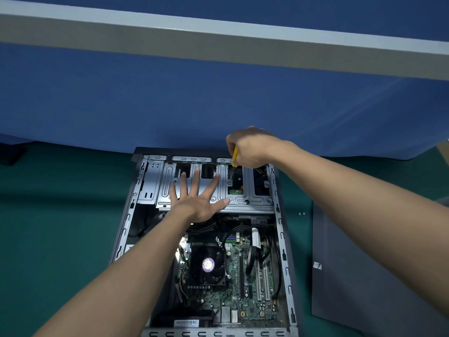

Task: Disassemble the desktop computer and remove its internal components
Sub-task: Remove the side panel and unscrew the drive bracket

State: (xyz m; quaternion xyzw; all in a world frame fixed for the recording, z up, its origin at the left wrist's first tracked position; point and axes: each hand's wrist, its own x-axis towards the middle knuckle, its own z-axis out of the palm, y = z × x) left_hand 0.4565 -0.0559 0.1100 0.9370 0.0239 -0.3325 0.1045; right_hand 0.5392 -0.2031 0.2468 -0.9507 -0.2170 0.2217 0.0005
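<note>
Near green mat's [60, 215] far edge, lays spread left hand [198, 203] on silver metal drive cage [258, 199]. Grips yellow-handled screwdriver [234, 158] in right hand [250, 147].

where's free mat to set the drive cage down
Widest: the green mat left of the case, up to the blue wall. Right of the case is tight: two screws and the side panel lie there.
</note>
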